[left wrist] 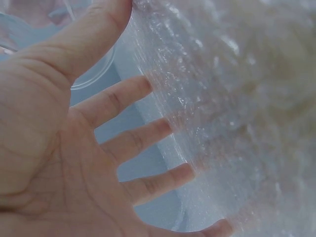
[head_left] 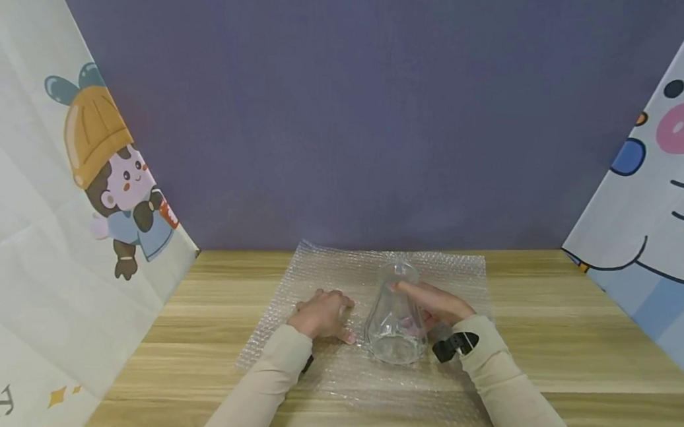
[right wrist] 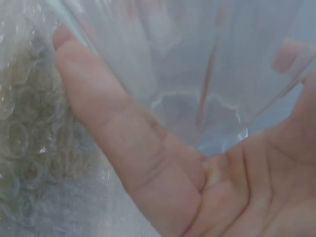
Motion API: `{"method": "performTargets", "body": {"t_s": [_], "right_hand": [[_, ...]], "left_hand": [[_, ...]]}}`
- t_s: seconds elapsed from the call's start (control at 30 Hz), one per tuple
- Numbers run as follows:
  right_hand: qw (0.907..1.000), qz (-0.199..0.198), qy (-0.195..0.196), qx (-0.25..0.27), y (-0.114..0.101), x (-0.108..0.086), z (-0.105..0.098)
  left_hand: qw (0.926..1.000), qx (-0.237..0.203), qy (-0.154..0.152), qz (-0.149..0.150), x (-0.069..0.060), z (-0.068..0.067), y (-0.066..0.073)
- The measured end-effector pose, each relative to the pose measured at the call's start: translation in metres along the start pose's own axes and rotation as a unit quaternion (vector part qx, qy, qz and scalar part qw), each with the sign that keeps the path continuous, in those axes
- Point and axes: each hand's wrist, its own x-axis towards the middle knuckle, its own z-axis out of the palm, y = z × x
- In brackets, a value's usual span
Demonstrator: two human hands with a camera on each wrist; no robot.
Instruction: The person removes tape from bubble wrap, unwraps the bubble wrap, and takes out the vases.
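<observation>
A clear glass vessel [head_left: 395, 326], narrower at its far end and wider at its near end, is on a sheet of bubble wrap [head_left: 338, 269]. I cannot tell whether it stands or lies. Its side is in the grip of my right hand [head_left: 434, 302], thumb on one side and fingers on the other; the right wrist view shows the clear wall of the vessel [right wrist: 168, 54] between them. Left of the vessel, my left hand [head_left: 323, 315] touches the bubble wrap. In the left wrist view its fingers [left wrist: 133, 140] are spread, their tips at the plastic.
Under the wrap is a wood-grain table [head_left: 219, 350]. A dark purple-grey panel [head_left: 355, 108] rises behind it. White cloths with cartoon prints [head_left: 97, 137] hang at the left and right sides. Each wrist wears a black strap [head_left: 456, 346].
</observation>
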Motion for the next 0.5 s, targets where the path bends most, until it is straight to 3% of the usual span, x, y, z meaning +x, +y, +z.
{"method": "performTargets", "body": {"t_s": [0.5], "right_hand": [[0.9987, -0.024, 0.029, -0.034, -0.0037, -0.0032, 0.0026]], "left_hand": [[1.0000, -0.007, 0.003, 0.000, -0.0027, -0.0002, 0.0008]]}}
